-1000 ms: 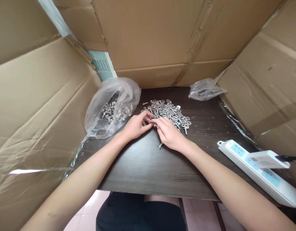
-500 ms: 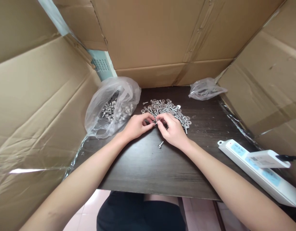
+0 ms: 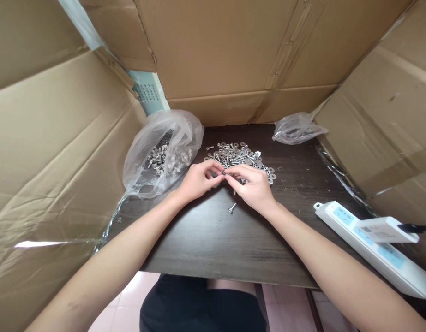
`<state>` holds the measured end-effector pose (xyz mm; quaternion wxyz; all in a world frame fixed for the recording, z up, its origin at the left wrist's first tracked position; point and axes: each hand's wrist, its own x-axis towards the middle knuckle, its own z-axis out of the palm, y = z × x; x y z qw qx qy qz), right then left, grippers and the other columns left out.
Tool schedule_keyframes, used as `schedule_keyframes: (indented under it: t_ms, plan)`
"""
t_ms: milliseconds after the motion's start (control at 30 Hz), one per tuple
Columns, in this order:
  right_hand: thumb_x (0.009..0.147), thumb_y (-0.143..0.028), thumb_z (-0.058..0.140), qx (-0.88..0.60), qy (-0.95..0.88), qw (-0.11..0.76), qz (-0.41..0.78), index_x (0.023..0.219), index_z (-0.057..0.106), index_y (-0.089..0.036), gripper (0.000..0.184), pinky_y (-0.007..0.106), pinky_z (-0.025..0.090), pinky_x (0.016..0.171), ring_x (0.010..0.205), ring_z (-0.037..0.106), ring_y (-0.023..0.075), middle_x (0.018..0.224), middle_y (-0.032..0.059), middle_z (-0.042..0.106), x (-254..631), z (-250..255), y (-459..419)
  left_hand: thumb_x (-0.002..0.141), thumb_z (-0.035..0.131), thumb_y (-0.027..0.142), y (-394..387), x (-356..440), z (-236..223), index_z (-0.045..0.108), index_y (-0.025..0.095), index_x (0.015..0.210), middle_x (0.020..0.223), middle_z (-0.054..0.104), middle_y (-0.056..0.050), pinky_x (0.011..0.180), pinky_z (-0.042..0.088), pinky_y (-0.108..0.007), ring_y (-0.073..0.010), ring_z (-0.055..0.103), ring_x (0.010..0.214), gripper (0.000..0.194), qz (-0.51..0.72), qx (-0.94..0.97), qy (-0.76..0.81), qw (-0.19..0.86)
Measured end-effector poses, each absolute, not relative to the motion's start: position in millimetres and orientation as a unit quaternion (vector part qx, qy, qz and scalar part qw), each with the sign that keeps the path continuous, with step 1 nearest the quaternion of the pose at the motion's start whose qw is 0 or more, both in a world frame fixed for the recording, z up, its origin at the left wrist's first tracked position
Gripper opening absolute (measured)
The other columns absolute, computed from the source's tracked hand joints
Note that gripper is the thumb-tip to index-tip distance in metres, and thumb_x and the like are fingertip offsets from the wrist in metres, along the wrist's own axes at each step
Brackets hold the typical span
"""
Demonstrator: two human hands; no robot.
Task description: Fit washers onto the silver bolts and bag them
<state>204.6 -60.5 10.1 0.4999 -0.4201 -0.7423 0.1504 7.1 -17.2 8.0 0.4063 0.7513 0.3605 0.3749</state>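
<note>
My left hand (image 3: pixel 198 180) and my right hand (image 3: pixel 253 186) meet fingertip to fingertip over the dark wooden table (image 3: pixel 213 240), both pinched on a small metal bolt (image 3: pixel 224 173) held between them. Just behind them lies a loose pile of silver bolts, nuts and washers (image 3: pixel 238 157). One single bolt (image 3: pixel 231 209) lies on the table just in front of my right hand. A clear plastic bag (image 3: pixel 160 152) with more bolts inside slumps to the left of my left hand.
Cardboard walls (image 3: pixel 233 55) close in the table at the back and both sides. A smaller clear bag (image 3: pixel 297 129) lies at the back right. A white power strip (image 3: pixel 368 249) with a white adapter plugged in lies at the right edge.
My right hand has lifted off the table and uncovered the single bolt beneath it. Both hands have turned slightly while pinching the small bolt between them.
</note>
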Motion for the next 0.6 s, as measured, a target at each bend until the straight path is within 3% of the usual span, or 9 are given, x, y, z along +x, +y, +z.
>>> schedule_keyframes:
  t_ms: [133,367,600]
  plan:
    - [0.092,-0.020,0.068,-0.416,-0.722,0.516,0.199,0.097,0.079,-0.021,0.012,0.031,0.065,0.072,0.076,0.072,0.0167,0.093,0.0039,0.075,204.1,9.9,-58.7,0.086,0.076,0.030,-17.3,8.0,9.6,0.071,0.015,0.101,0.087,0.074,-0.002,0.053,0.046,-0.018,-0.0079,0.063,0.054,0.022,0.381,0.738,0.370,0.416]
    - [0.096,-0.016,0.064,-0.397,-0.757,0.505,0.125,0.097,0.081,-0.022,0.018,0.039,0.065,0.085,0.089,0.076,0.0208,0.099,0.0050,0.080,203.4,9.5,-56.1,0.086,0.077,0.034,-15.1,7.7,8.4,0.075,0.015,0.106,0.090,0.077,-0.006,0.051,0.050,-0.018,-0.0119,0.068,0.059,0.027,0.361,0.703,0.379,0.481]
    - [0.095,-0.013,0.065,-0.382,-0.769,0.503,0.095,0.098,0.081,-0.022,0.019,0.039,0.064,0.087,0.092,0.076,0.0212,0.102,0.0052,0.079,204.7,9.4,-57.4,0.086,0.076,0.029,-13.5,8.0,9.2,0.076,0.014,0.106,0.090,0.079,-0.007,0.052,0.051,-0.019,-0.0113,0.067,0.059,0.025,0.366,0.687,0.384,0.496]
